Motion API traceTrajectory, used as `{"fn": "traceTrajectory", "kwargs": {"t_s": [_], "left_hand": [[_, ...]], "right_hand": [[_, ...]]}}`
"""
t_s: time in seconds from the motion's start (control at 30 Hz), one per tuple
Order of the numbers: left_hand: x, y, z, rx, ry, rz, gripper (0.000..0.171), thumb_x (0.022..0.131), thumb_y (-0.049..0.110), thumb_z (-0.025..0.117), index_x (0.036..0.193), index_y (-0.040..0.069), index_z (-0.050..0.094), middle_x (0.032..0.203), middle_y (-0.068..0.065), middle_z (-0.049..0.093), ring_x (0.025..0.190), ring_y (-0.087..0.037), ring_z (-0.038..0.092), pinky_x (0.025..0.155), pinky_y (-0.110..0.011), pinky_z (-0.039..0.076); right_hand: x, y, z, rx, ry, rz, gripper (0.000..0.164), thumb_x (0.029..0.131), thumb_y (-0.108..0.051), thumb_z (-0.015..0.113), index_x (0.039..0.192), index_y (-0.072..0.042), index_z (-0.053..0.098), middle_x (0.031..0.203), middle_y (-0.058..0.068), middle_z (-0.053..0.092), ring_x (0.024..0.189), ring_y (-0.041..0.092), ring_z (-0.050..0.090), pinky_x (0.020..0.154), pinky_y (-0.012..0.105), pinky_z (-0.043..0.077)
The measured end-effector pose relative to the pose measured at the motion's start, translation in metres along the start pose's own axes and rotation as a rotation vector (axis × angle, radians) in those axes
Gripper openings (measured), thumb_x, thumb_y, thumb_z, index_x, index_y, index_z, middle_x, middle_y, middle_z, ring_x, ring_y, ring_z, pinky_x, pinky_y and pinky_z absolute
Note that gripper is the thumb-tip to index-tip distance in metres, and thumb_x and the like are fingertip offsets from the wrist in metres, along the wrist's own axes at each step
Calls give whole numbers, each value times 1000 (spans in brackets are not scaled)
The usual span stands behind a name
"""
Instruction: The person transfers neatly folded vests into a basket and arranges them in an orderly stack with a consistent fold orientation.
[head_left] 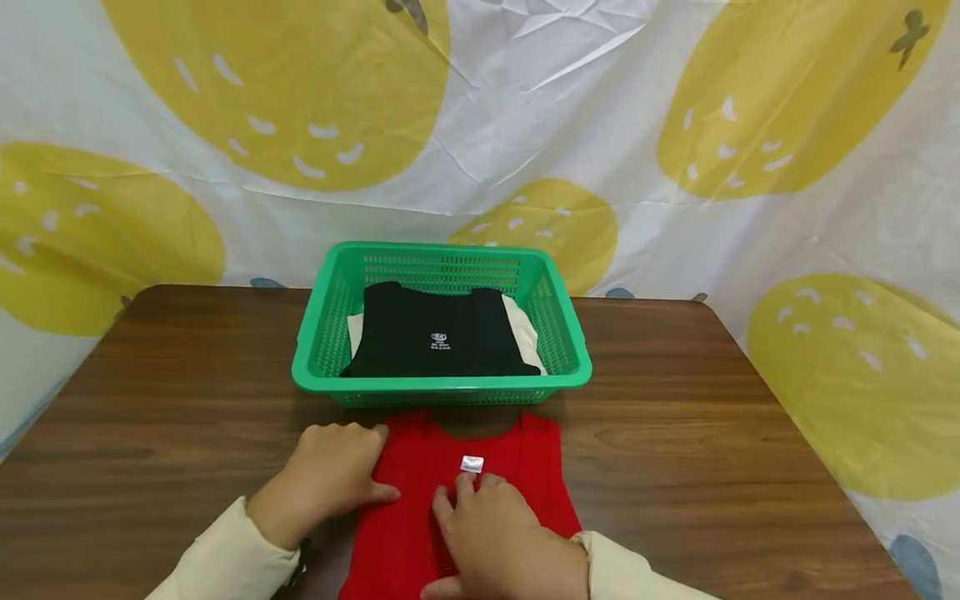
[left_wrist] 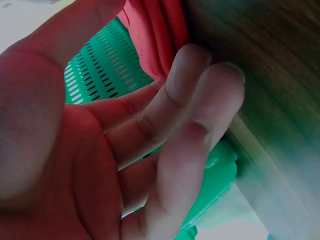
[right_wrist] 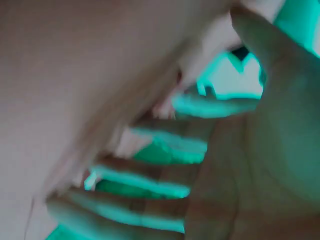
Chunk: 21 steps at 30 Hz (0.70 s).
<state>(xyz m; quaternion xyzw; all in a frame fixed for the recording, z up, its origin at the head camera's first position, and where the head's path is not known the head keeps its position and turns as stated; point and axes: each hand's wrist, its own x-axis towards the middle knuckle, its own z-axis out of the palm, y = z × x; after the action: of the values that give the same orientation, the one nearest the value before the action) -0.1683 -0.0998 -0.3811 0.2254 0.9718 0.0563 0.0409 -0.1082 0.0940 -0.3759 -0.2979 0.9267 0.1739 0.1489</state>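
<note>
A red sleeveless top (head_left: 412, 533) with a small white label (head_left: 472, 464) lies flat on the wooden table, its neckline toward the green basket. At its left edge is my left hand (head_left: 333, 471), thumb over the fabric and fingers loosely bent beside it. The left wrist view shows the red cloth's layered edge (left_wrist: 157, 35) by those fingertips (left_wrist: 220, 90), with no cloth gripped in the palm. My right hand (head_left: 498, 533) rests on the top's middle with fingers spread, just below the label. The right wrist view is blurred, with the fingers (right_wrist: 150, 172) extended against the cloth.
Just beyond the red top stands a green plastic basket (head_left: 442, 385) with perforated sides. Inside it lie a folded black garment (head_left: 442, 333) with a small white print and a cream cloth (head_left: 522, 329) under it. A lemon-patterned curtain (head_left: 525, 100) hangs behind the brown table (head_left: 675, 433).
</note>
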Motion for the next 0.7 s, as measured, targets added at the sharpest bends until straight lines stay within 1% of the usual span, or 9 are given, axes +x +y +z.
{"fn": "traceTrajectory", "kwargs": {"t_s": [0.07,0.13,0.2,0.27,0.37,0.47,0.6,0.7], "left_hand": [[1,0,0,-1,2,0,56,68,49,88,100,8,67,79,-7,67,67,-25,63,58,-45,50],[1,0,1,-1,9,1,55,67,49,88,98,9,66,79,-6,67,67,-26,63,57,-46,50],[2,0,2,-5,14,1,54,67,49,89,95,10,65,77,-6,66,67,-27,63,56,-46,49],[3,0,2,-9,9,-1,53,67,49,89,94,11,64,77,-7,66,67,-28,63,56,-47,48],[2,0,3,-16,-13,-8,52,67,48,89,94,11,64,77,-7,66,67,-28,63,55,-47,48],[1,0,2,-14,-20,-14,52,67,48,89,93,11,63,77,-6,65,67,-28,63,55,-47,48],[1,-1,0,-6,-13,-22,51,67,48,89,91,13,62,75,-5,64,67,-27,63,55,-46,47],[2,0,0,-3,-17,-21,51,67,49,89,91,13,62,75,-5,64,66,-26,63,54,-46,47]], "right_hand": [[-8,14,-3,137,3,-23,82,78,-75,64,143,-25,54,138,2,61,122,26,61,97,40,54],[-17,30,-3,270,28,-29,77,81,-69,67,142,-25,55,139,2,61,124,25,60,99,43,53],[-24,47,0,361,92,-27,71,83,-63,70,140,-22,57,137,2,61,124,24,59,99,45,52],[-28,63,6,421,159,-8,66,85,-55,72,138,-20,59,134,4,62,123,24,57,98,47,52],[-28,82,18,467,252,24,60,86,-45,75,135,-15,60,130,8,60,119,27,55,94,48,53],[-24,95,27,476,309,50,58,84,-39,78,134,-13,61,124,8,60,115,25,54,92,46,53],[-17,104,31,465,362,69,58,83,-32,81,132,-10,61,121,11,60,111,25,54,91,45,54],[-15,110,33,478,378,90,55,84,-24,80,132,-6,60,123,15,60,112,29,54,93,46,53]]}}
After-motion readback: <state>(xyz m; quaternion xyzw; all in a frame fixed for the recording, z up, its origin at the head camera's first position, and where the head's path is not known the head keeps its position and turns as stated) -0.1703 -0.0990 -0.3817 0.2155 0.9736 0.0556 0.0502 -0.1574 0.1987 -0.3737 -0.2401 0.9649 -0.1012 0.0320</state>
